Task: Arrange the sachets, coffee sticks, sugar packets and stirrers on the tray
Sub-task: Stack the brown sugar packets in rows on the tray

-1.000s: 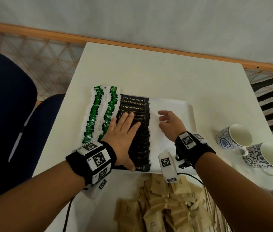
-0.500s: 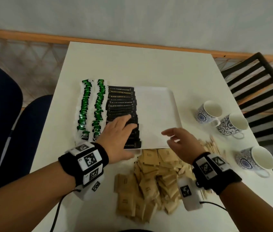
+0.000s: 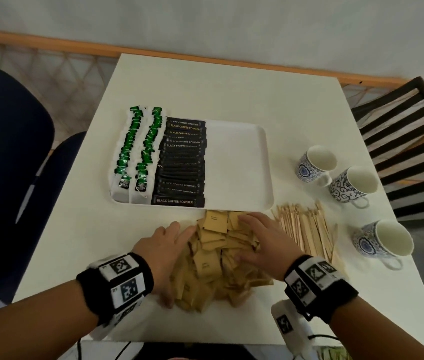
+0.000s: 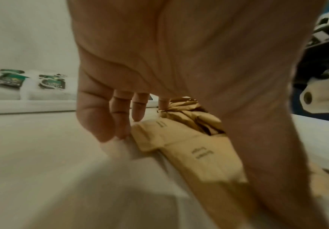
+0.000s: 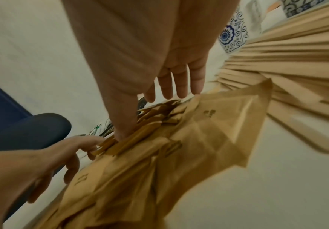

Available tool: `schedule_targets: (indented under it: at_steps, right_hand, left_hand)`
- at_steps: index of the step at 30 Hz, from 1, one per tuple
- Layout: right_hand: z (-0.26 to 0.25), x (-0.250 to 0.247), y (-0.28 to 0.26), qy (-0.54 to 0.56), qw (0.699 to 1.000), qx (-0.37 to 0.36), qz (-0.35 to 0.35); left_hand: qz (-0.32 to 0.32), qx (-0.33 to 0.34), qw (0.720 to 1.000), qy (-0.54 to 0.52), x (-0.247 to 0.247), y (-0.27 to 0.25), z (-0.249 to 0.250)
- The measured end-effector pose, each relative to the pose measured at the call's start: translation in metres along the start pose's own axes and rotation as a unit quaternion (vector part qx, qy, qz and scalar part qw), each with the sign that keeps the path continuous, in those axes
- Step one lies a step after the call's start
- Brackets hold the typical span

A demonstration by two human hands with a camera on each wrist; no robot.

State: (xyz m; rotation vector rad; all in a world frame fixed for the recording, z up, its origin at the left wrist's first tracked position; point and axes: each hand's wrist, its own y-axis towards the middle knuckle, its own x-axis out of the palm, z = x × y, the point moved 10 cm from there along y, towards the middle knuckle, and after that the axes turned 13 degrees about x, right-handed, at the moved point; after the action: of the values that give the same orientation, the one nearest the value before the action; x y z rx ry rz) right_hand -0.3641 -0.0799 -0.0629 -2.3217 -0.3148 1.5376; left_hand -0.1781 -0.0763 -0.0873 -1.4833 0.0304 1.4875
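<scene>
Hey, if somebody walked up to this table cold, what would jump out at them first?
Probably the loose heap of brown sugar packets at the table's near edge, with the left hand and right hand pressed against its two sides. Behind it, the white tray holds neat rows of green tea sachets and black coffee sticks, its right half bare. Wooden stirrers and three patterned cups lie to the right.
</scene>
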Motion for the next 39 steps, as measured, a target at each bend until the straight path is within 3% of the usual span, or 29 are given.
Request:
schedule_targets:
  at_steps: [9, 16, 29, 35, 39]
  right_hand:
    - [-0.005, -0.007, 0.012, -0.066, 0.997, -0.011, -0.032]
    - [-0.017, -0.002, 0.017, -0.114, 0.993, -0.012, -0.026]
    - [-0.041, -0.003, 0.027, -0.184, 0.98, -0.073, -0.017]
    - [-0.038, -0.002, 0.03, -0.176, 0.98, -0.083, -0.039]
    - [-0.037, -0.007, 0.035, -0.157, 0.983, -0.086, -0.03]
  left_hand:
    - [0.088, -0.065, 0.983, -0.146, -0.019, 0.008, -0.002]
    - [0.139, -0.087, 0.978, -0.129, -0.025, 0.013, -0.009]
    - [0.258, -0.004, 0.939, -0.227, -0.065, 0.01, 0.001]
    - [0.198, 0.027, 0.967, -0.159, -0.055, 0.036, 0.019]
    - [0.212, 0.021, 0.964, -0.156, -0.06, 0.042, 0.026]
